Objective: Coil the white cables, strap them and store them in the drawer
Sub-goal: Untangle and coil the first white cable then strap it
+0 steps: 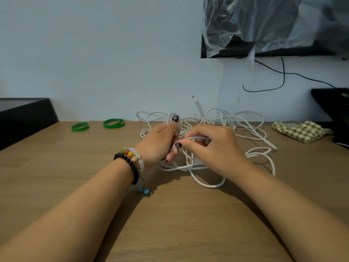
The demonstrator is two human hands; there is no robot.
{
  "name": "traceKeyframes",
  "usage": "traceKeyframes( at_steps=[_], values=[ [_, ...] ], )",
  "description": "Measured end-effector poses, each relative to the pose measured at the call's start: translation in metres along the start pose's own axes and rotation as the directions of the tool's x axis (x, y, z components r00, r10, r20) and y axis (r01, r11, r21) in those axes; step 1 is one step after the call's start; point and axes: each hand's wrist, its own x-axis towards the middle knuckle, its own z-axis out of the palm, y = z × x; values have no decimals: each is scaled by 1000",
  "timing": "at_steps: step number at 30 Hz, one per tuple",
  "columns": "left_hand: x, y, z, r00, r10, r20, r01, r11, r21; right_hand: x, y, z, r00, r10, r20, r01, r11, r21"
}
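A tangle of white cables (243, 125) lies on the wooden table (170, 214) near the wall, one plug end sticking up. My left hand (160, 142), with bead bracelets at the wrist, grips a bundle of cable loops upright, thumb on top. Close beside it, my right hand (211, 146) pinches a strand of the same white cable between thumb and fingers. More loops trail under both hands toward me. Two green straps (80, 127) (113, 123) lie flat at the back left of the table.
A black box (24, 114) stands at the left edge. A checked cloth (300, 130) lies at the back right beside a black object (334, 103). A plastic-covered screen (273, 25) hangs on the wall with black wires below it.
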Motion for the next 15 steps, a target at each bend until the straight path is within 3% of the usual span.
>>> traceKeyframes(
  at_steps=[4, 6, 11, 15],
  values=[
    [4, 7, -12, 991, -91, -95, 56, 945, -324, 4, 9, -5, 991, 108, -76, -108, 994, 4],
    [4, 6, -13, 991, -124, -52, 89, 896, -435, 4, 12, -5, 985, 142, -95, -144, 990, -7],
    [-1, 1, -2, 968, -115, 221, 180, 936, -302, 3, 12, -7, 977, 165, -138, -164, 986, 18],
    [-1, -1, -1, 941, -103, 321, 197, 941, -275, 2, 10, -5, 966, 192, -170, -186, 981, 56]
  ],
)
